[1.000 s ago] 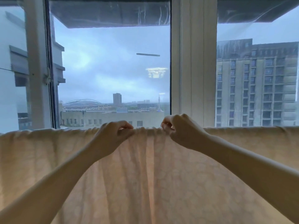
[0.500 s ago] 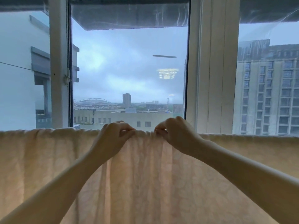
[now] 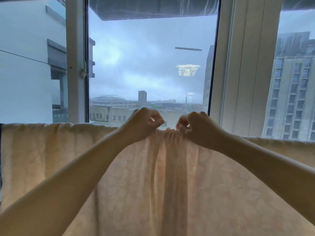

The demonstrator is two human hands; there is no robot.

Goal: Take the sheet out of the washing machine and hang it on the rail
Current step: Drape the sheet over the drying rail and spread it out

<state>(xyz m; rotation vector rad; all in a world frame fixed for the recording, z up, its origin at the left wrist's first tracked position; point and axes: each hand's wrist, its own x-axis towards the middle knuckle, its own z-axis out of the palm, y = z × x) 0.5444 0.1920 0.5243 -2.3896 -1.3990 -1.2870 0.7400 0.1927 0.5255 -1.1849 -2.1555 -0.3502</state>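
As both forearms rise from the lower corners, the left hand [image 3: 144, 125] and right hand [image 3: 199, 128] nearly meet at centre, fingers curled at the sheet's [image 3: 153, 184] bunched top edge, their grip unclear, the sheet draped across the frame before the window [image 3: 150, 65].

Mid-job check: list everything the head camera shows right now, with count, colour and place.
sheet: one, cream with a faint pattern, hanging across the whole lower frame, top edge bunched into folds between the hands.
window uprights: two, white, left of centre and right of centre.
window latch: one, white, on the left upright.
tall building: one, grey-beige, outside at far right; lower buildings on the skyline at centre.
lamp reflection: one, bright, in the middle pane.
left hand: one, fingers curled at the sheet's top edge; hold unclear.
right hand: one, fingers curled at the bunched folds; hold unclear.
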